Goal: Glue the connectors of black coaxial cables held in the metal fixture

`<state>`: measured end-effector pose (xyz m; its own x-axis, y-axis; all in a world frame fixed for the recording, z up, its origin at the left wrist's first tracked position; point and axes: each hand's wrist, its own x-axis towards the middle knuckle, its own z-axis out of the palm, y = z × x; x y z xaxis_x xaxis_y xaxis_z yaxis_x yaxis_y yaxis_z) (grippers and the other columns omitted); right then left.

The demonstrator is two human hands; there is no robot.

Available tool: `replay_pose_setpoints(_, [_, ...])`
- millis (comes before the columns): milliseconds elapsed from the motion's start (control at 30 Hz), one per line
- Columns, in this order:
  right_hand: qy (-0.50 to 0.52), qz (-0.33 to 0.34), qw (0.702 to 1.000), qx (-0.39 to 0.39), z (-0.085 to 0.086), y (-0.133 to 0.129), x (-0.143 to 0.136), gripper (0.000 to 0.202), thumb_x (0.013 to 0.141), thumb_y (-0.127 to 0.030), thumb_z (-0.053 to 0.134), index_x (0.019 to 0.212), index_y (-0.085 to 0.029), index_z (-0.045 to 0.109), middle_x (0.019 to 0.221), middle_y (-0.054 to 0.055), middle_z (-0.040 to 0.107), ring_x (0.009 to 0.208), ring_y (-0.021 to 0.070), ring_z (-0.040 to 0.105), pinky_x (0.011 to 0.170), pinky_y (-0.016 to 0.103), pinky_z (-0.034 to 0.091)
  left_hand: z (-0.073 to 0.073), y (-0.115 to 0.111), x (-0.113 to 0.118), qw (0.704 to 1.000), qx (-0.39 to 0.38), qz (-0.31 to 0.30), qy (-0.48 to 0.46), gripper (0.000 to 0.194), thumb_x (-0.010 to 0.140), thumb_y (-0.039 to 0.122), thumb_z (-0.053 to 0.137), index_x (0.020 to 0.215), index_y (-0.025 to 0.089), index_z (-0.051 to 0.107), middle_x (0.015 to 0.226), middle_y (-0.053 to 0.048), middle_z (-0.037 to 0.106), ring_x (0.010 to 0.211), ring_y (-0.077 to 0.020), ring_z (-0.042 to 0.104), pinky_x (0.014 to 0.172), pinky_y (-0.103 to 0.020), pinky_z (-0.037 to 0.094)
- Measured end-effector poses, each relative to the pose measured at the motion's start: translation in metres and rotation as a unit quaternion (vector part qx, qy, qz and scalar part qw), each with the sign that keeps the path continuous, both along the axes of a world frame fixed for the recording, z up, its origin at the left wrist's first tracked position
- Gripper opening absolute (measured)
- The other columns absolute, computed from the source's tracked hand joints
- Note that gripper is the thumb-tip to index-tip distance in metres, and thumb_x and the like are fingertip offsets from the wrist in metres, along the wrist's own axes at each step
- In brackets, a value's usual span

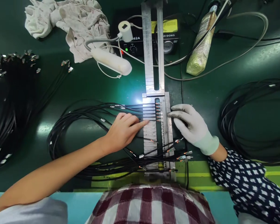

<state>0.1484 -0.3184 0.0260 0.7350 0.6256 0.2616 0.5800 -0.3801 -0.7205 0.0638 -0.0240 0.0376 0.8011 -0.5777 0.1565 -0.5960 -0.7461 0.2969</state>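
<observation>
My left hand point(123, 130), bare, lies over several black cables point(77, 112), with its index finger stretched onto the slotted metal fixture point(149, 146). The other fingers are curled around a cable, and the thumb is hidden. At that fingertip is the lowest of a row of cables, whose metal terminals point(158, 112) sit side by side in the fixture. My right hand point(191, 126) wears a white glove with darkened fingertips. Its fingers are apart and touch the fixture's right edge; nothing shows between them. Loose cable ends point(184, 157) cross the fixture's lower part.
A large cable bundle point(16, 90) lies left, and a cable coil point(224, 124) right. Behind are a white rag point(84, 28), a lit lamp point(112, 60), a black control box point(135, 48) and a wrapped bottle point(200, 46). A metal rail point(148, 62) runs back from the fixture.
</observation>
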Motion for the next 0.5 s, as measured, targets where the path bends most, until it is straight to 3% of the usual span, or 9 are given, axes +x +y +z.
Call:
replay_pose_setpoints(100, [0.005,0.000,1.000,-0.006,0.001,-0.005,-0.008,0.022,0.102,-0.020,0.051,0.114,-0.020,0.070,0.122,0.010,0.062,0.115,0.0286,0.061,0.100,0.046,0.052,0.006,0.002,-0.015,0.993,-0.069,-0.019,0.096,0.027,0.104,0.025,0.049,0.129,0.017,0.053,0.100,-0.007,0.065,0.090,-0.0187,0.054,0.081,-0.033,0.041])
replay_pose_setpoints(167, [0.009,-0.007,1.000,-0.005,0.001,-0.005,-0.009,0.022,0.102,-0.021,0.052,0.114,-0.021,0.070,0.120,0.010,0.063,0.114,0.0280,0.061,0.100,0.045,0.052,0.006,0.002,-0.023,0.988,-0.101,-0.010,0.119,0.017,0.103,0.021,0.051,0.118,0.017,0.057,0.100,-0.008,0.066,0.092,-0.0185,0.056,0.081,-0.032,0.044])
replay_pose_setpoints(333, [0.023,-0.016,1.000,0.003,0.000,-0.002,-0.006,0.020,0.101,-0.021,0.053,0.112,-0.023,0.070,0.117,0.008,0.064,0.111,0.0275,0.063,0.098,0.045,0.053,-0.001,-0.004,-0.015,0.985,-0.158,0.060,0.024,0.011,0.098,0.012,0.057,0.106,0.018,0.060,0.094,-0.006,0.064,0.087,-0.0166,0.057,0.079,-0.030,0.049])
replay_pose_setpoints(500, [0.019,-0.015,1.000,0.001,0.002,-0.001,-0.005,0.020,0.101,-0.021,0.053,0.112,-0.021,0.070,0.116,0.009,0.065,0.110,0.0269,0.063,0.097,0.044,0.054,-0.007,-0.015,0.005,0.988,-0.108,0.078,-0.074,0.009,0.097,0.012,0.055,0.103,0.017,0.060,0.091,-0.006,0.064,0.082,-0.0172,0.058,0.073,-0.030,0.048])
